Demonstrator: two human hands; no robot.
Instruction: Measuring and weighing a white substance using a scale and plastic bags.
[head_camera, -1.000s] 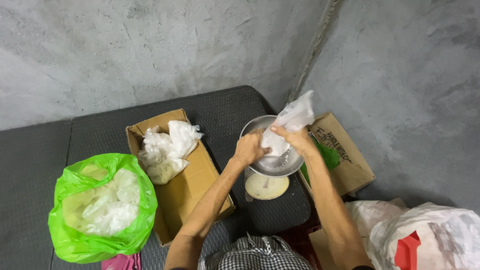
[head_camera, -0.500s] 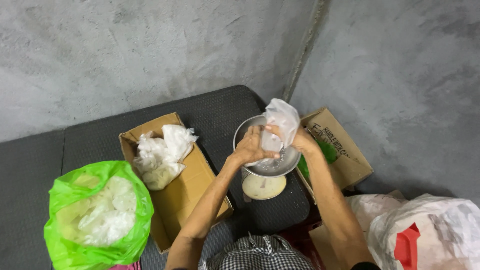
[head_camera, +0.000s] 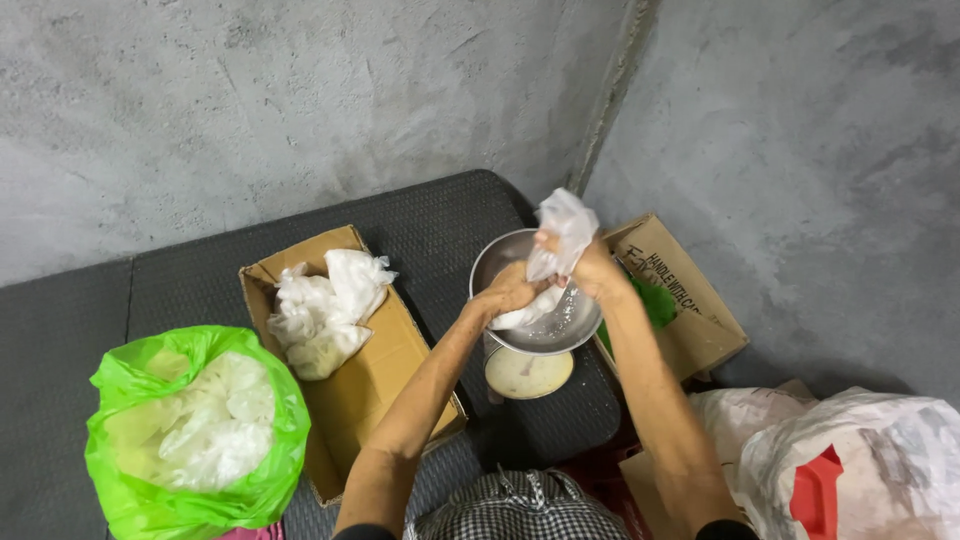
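Note:
Both my hands hold a small clear plastic bag (head_camera: 560, 235) with white contents over a round metal scale pan (head_camera: 497, 256). My left hand (head_camera: 508, 290) cups the filled bottom of the bag just above the pan. My right hand (head_camera: 590, 268) grips the bag's upper part, whose loose top sticks up above my fingers. The scale's round cream dial (head_camera: 528, 372) shows below the pan.
An open cardboard box (head_camera: 375, 385) to the left holds a pile of filled clear bags (head_camera: 320, 312). A green plastic bag (head_camera: 195, 440) of white stuff sits at far left. Another cardboard box (head_camera: 680, 290) stands right of the scale, and a white and red sack (head_camera: 850, 470) lies at lower right. Concrete walls stand behind.
My hands lifted the bag off the pan and drew together around it, the left hand sliding under its bottom. The view shifted slightly.

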